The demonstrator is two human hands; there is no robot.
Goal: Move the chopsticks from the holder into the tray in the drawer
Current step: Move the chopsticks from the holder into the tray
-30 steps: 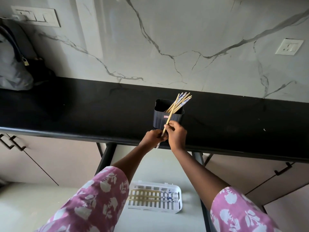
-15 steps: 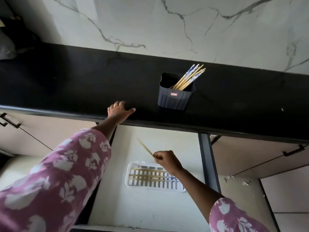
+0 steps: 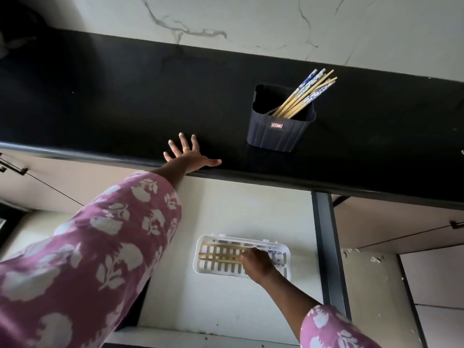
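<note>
A dark ribbed holder [image 3: 278, 131] stands on the black counter [image 3: 113, 96], with several chopsticks [image 3: 306, 94] leaning out to its upper right. Below the counter, a white slotted tray [image 3: 197, 258] lies in the open drawer [image 3: 226, 310] and has a few chopsticks [image 3: 218, 254] lying lengthwise in it. My right hand [image 3: 256, 263] is down inside the tray, its fingers curled on a chopstick at the level of the others. My left hand [image 3: 188, 156] rests flat on the counter's front edge, fingers spread, left of the holder.
A grey drawer side rail [image 3: 326, 247] runs down just right of the tray. Closed cabinet fronts with dark handles [image 3: 12, 168] flank the drawer. A marble wall rises behind the counter. Pale crumbs lie on the surface at the lower right [image 3: 374, 259].
My right hand carried one chopstick from the holder down into the tray. My left hand let go, moved left and now lies flat on the counter edge. The view tilted downward.
</note>
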